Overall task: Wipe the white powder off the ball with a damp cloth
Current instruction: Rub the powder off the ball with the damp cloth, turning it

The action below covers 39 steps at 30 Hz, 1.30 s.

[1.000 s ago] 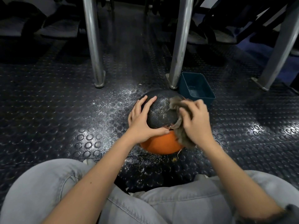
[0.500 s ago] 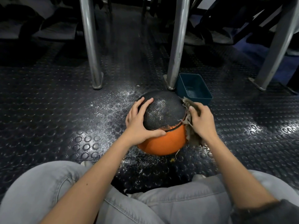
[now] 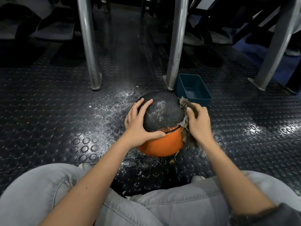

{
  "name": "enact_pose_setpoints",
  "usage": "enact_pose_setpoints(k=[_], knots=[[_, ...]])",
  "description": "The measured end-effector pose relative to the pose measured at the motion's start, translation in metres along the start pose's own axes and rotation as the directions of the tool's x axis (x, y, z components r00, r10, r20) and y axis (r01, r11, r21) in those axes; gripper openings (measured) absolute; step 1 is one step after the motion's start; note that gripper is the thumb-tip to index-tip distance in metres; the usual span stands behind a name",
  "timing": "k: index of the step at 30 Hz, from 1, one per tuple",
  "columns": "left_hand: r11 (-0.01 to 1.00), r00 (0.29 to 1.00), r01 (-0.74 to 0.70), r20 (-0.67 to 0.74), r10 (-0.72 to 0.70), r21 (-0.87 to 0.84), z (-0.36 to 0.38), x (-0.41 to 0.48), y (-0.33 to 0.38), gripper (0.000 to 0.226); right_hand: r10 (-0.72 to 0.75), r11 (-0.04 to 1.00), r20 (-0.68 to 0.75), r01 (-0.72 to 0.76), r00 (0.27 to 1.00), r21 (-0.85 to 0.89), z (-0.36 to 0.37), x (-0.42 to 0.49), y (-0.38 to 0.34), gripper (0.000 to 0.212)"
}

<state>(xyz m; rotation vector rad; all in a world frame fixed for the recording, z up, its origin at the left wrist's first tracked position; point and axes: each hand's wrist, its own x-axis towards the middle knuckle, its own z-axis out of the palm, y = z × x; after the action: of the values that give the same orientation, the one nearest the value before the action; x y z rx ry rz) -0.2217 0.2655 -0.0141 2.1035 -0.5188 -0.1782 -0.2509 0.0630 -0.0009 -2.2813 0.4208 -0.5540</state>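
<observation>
A ball (image 3: 162,118), black on top and orange below, sits on the studded floor between my knees. Faint white specks show on its black top. My left hand (image 3: 138,126) rests on the ball's left side, fingers spread over the top and thumb along the seam. My right hand (image 3: 197,123) grips a frayed grey-brown cloth (image 3: 185,131) and presses it against the ball's right side. Part of the cloth hangs down below the hand.
White powder (image 3: 114,103) is scattered on the dark floor left of and in front of the ball. A dark teal tub (image 3: 193,89) stands just behind the ball on the right. Metal legs (image 3: 88,46) (image 3: 176,46) (image 3: 276,44) rise behind.
My right hand has carried the cloth from the top front of the ball over to its right side. The left hand has kept its place on the ball.
</observation>
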Motion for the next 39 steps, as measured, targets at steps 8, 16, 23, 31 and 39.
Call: enact_pose_setpoints(k=[8,16,23,31,39], knots=[[1.0,1.0,-0.023,-0.021,0.023,0.003,0.0,-0.001,-0.004,0.096,-0.377,0.894,0.023,0.371,0.926,-0.251,0.008,-0.02,-0.026,0.03],[0.999,0.996,-0.051,-0.075,0.05,-0.003,-0.012,-0.002,0.005,0.067,0.076,0.983,0.233,-0.111,0.969,0.143,-0.015,0.034,0.001,0.012],[0.999,0.999,-0.033,0.014,0.033,-0.006,-0.022,0.005,0.0,0.086,-0.128,0.958,0.458,-0.009,0.88,0.286,-0.034,0.038,0.008,0.035],[0.999,1.0,-0.025,-0.005,0.025,0.035,0.0,-0.008,0.006,0.114,-0.264,0.961,0.17,0.243,0.95,0.131,-0.013,0.026,-0.019,0.025],[0.998,0.998,-0.061,0.013,0.061,0.022,0.002,-0.014,0.005,0.119,-0.502,0.86,0.255,0.509,0.826,0.045,-0.018,0.013,-0.026,0.032]])
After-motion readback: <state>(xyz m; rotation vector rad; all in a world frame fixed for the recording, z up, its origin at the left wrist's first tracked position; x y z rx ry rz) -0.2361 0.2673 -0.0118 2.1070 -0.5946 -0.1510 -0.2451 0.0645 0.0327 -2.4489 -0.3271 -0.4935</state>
